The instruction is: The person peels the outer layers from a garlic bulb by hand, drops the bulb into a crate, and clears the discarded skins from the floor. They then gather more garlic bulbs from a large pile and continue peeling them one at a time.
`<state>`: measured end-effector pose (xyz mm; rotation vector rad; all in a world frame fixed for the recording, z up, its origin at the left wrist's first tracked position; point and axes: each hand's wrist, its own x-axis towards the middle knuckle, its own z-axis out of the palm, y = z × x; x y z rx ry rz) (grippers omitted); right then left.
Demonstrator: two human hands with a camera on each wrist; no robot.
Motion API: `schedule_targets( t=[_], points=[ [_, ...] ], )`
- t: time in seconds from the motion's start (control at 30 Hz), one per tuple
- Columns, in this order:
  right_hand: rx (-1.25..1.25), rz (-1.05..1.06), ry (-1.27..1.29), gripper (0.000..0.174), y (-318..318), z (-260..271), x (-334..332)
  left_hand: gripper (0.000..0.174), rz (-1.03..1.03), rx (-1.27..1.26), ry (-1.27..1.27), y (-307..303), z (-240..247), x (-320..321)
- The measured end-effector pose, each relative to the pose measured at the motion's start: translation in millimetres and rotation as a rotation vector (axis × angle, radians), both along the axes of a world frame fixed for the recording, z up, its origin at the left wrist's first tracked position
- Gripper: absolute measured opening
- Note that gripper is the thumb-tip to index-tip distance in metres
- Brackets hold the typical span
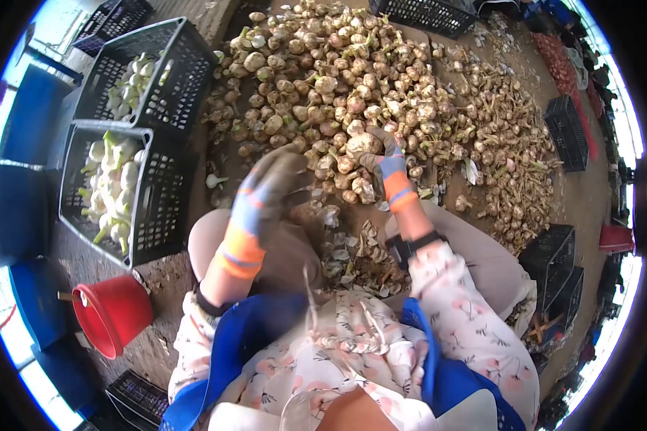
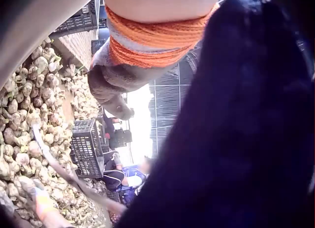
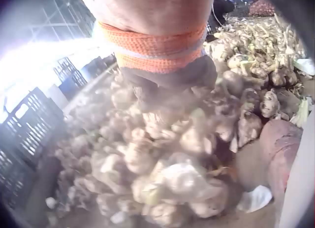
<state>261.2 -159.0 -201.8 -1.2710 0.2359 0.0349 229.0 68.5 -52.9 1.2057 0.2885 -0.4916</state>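
Note:
A large garlic bulb [image 1: 361,144] sits between the thumb and fingers of my right hand [image 1: 387,164], at the near edge of a garlic pile [image 1: 323,86]. This hand wears a glove with orange and grey-blue bands. In the right wrist view, its dark glove fingers [image 3: 162,85] reach down among blurred bulbs. My left hand [image 1: 270,190], gloved alike and blurred by motion, hovers above my left knee, left of the pile. In the left wrist view, its glove fingers [image 2: 110,90] hang loosely bent, with nothing visible in them.
At left stand two black crates, a nearer crate [image 1: 162,194] and a farther crate [image 1: 183,79], both holding white trimmed garlic [image 1: 112,190]. A red bucket [image 1: 122,312] is nearby. Peeled skins [image 1: 352,258] lie between my legs. More garlic [image 1: 506,136] and a crate [image 1: 568,133] are at right.

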Motion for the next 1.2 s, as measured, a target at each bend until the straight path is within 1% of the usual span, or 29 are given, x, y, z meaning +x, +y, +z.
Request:
schedule_targets(
  t=[0.03, 0.07, 0.1, 0.17, 0.2, 0.23, 0.3, 0.33, 0.37, 0.43, 0.47, 0.53, 0.57, 0.63, 0.67, 0.7, 0.77, 0.8, 0.83, 0.9, 0.93, 0.97, 1.0, 1.03, 1.07, 1.1, 1.13, 1.17, 1.2],
  points=[
    [0.031, -0.003, -0.004, 0.057, 21, 57, -20, 0.045, -0.108, 0.083, -0.073, -3, 2, -9],
    [-0.390, 0.008, -0.330, 0.056, 30, 68, -36, 0.056, -0.146, 0.059, -0.164, -10, 2, -22],
    [-0.343, -0.001, -0.362, 0.054, 47, 109, -61, 0.071, -0.191, 0.034, -0.256, -20, 0, -35],
    [-1.032, -0.031, -0.749, 0.049, 55, 161, -101, 0.086, -0.142, -0.337, -0.579, -46, -14, -66],
    [-1.166, -0.021, -0.739, 0.046, 57, 178, -123, 0.091, -0.199, -0.468, -0.564, -47, -4, -80],
    [-1.299, -0.008, -0.722, 0.043, 58, 190, -146, 0.080, -0.080, -0.473, -0.676, -53, -1, -91],
    [-0.026, 0.237, -0.401, 0.036, 57, 197, -186, 0.065, 0.065, -0.150, -0.354, -40, 19, -106],
    [0.528, -0.029, -0.107, 0.030, 61, 204, -194, 0.057, 0.073, -0.474, -0.321, -34, 23, -116],
    [0.621, 0.415, -0.424, 0.031, 37, 185, -176, 0.064, 0.088, -0.501, -0.335, -33, 17, -124],
    [0.579, 0.407, -0.259, 0.036, 23, 180, -187, 0.071, 0.040, -0.521, -0.393, -32, 22, -136],
    [0.578, 0.401, -0.266, 0.036, 31, 183, -190, 0.073, 0.045, -0.466, -0.435, -35, 24, -144],
    [0.528, 0.191, -0.102, 0.029, 54, 199, -194, 0.077, 0.027, -0.310, -0.548, -36, 29, -159],
    [0.531, 0.192, -0.108, 0.029, 55, 208, -198, 0.077, 0.024, -0.307, -0.554, -36, 31, -164],
    [0.002, 0.273, -0.221, 0.028, 56, 218, -205, 0.075, 0.119, -0.320, -0.500, -37, 33, -172],
    [-0.133, 0.315, -0.308, 0.030, 50, 213, -206, 0.072, 0.103, -0.343, -0.428, -37, 38, -175],
    [-0.134, 0.316, -0.310, 0.030, 46, 210, -207, 0.072, 0.103, -0.344, -0.430, -36, 42, -177],
    [-0.180, 0.339, -0.406, 0.028, 40, 205, -212, 0.068, -0.028, -0.479, -0.170, -33, 46, -179],
    [-0.182, 0.334, -0.407, 0.028, 39, 203, -214, 0.070, -0.113, -0.473, -0.019, -32, 46, -176],
    [-0.130, 0.285, -0.408, 0.025, 40, 201, -217, 0.074, -0.232, -0.645, 0.077, -28, 52, -170],
    [-0.079, 0.230, -0.408, 0.021, 38, 204, -221, 0.076, -0.229, -0.759, 0.154, -29, 45, -164],
    [-0.006, 0.234, -0.317, 0.018, 36, 211, -221, 0.076, -0.235, -0.760, 0.152, -31, 48, -166],
    [0.067, 0.238, -0.226, 0.016, 34, 215, -221, 0.076, -0.218, -0.682, 0.123, -33, 55, -171],
    [0.250, 0.275, -0.182, 0.015, 29, 213, -221, 0.076, -0.199, -0.605, 0.094, -36, 63, -174],
    [0.249, 0.273, -0.182, 0.015, 28, 218, -222, 0.059, -0.167, -0.529, -0.001, -41, 77, -174],
    [0.153, 0.277, -0.075, 0.014, 28, 225, -224, 0.059, -0.168, -0.529, 0.002, -42, 63, -170],
    [0.058, 0.283, 0.034, 0.014, 28, 228, -226, 0.052, -0.011, -0.118, -0.622, -43, 37, -167],
    [0.058, 0.287, 0.037, 0.014, 26, 227, -228, 0.059, 0.158, 0.331, -1.219, -44, 35, -165],
    [-0.399, 0.255, -0.209, 0.018, 21, 224, -228, 0.063, -0.214, -0.059, -0.415, -37, 38, -164],
    [-0.855, 0.206, -0.454, 0.023, 15, 222, -230, 0.064, -0.343, -0.375, -0.279, -34, 44, -160]
  ],
)
